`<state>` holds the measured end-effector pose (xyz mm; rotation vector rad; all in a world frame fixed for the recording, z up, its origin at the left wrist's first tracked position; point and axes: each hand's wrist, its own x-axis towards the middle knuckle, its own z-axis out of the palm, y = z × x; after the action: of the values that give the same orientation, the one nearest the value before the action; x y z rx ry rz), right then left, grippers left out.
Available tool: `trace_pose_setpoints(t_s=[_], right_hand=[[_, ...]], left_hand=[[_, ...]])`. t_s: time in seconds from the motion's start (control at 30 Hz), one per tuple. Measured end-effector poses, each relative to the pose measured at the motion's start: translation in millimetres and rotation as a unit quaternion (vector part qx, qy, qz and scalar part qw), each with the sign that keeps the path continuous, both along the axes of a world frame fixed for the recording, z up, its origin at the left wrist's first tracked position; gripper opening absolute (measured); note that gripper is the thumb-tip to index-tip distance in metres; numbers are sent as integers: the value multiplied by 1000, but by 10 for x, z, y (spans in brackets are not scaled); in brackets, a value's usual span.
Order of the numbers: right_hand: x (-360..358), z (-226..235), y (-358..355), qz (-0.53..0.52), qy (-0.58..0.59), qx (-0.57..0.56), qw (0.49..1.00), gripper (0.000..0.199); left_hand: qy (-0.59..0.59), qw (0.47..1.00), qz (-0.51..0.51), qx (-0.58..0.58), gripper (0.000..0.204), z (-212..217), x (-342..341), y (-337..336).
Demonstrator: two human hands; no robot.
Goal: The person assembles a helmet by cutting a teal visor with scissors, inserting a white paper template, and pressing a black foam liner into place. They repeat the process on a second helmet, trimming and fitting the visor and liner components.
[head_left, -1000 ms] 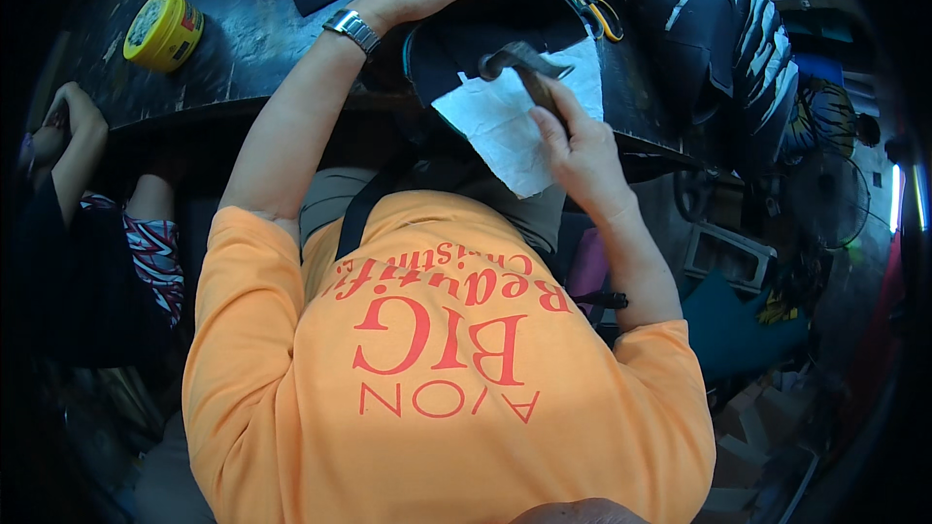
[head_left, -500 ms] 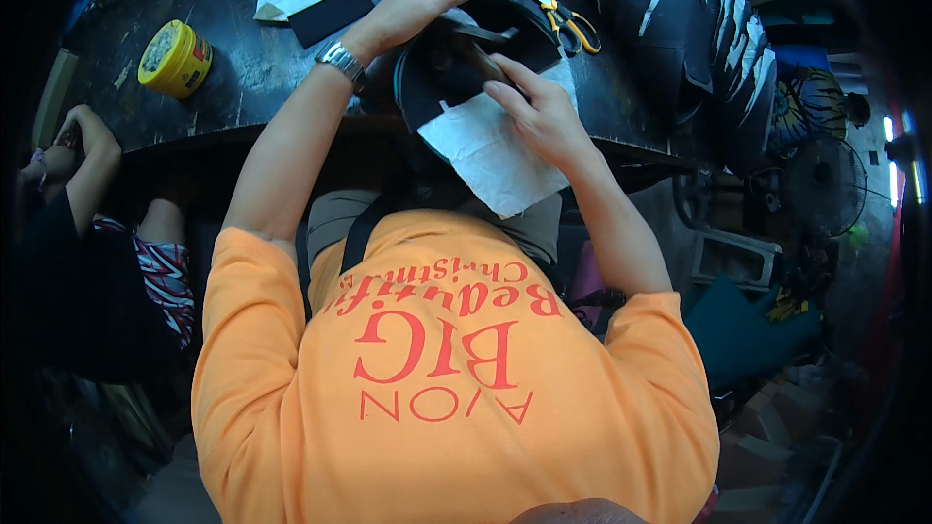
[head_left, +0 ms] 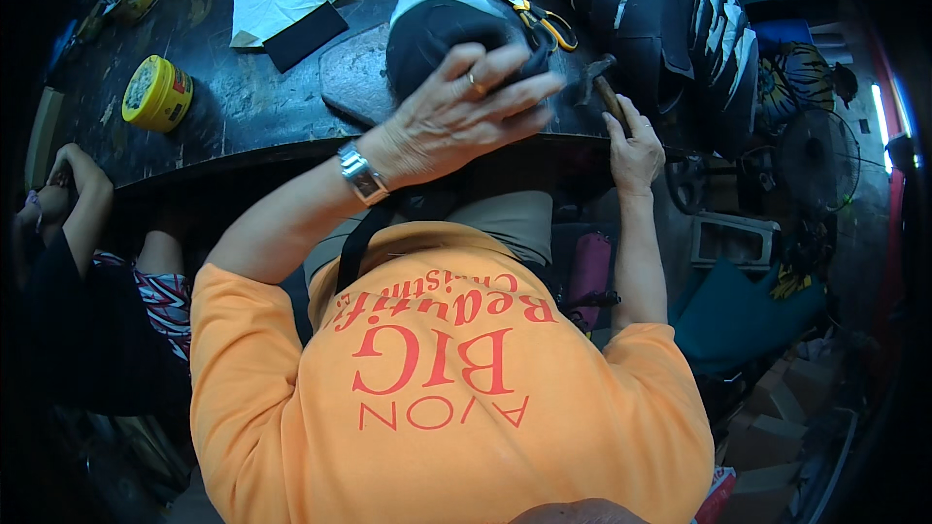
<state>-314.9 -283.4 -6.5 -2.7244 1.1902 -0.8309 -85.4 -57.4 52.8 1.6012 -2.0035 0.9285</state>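
My left hand, with a wristwatch and a ring, is over a rounded black fabric piece, its fingers stretched apart and slightly blurred. Whether it touches the fabric I cannot tell. A strip of white lining shows along the far edge of the piece, which lies partly over a dark flat slab on the workbench. To the right, my right hand is closed round the wooden handle of a hammer, its metal head pointing away from me, beside the bench's front edge.
Orange-handled scissors lie behind the black piece. A white sheet and a black rectangle are left of them, then a yellow tub. Stacked black-and-white pieces fill the right. Another person sits at the left.
My left hand has come nearer and crossed over the black piece, which is now turned over, its white lining mostly out of sight. My right hand has moved right with the hammer, away from the piece.
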Motion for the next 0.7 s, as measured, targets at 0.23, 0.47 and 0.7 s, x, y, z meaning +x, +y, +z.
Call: trace_pose_setpoints(t_s=[0.23, 0.47, 0.7], right_hand=[[251, 83, 1, 34, 56, -47, 997, 41], [867, 733, 569, 195, -67, 321, 924, 72], [1041, 975, 600, 202, -6, 337, 920, 55]], left_hand=[[167, 976, -93, 108, 50, -390, -49, 273], [420, 900, 93, -76, 24, -657, 695, 549], [428, 881, 199, -22, 21, -886, 901, 559]])
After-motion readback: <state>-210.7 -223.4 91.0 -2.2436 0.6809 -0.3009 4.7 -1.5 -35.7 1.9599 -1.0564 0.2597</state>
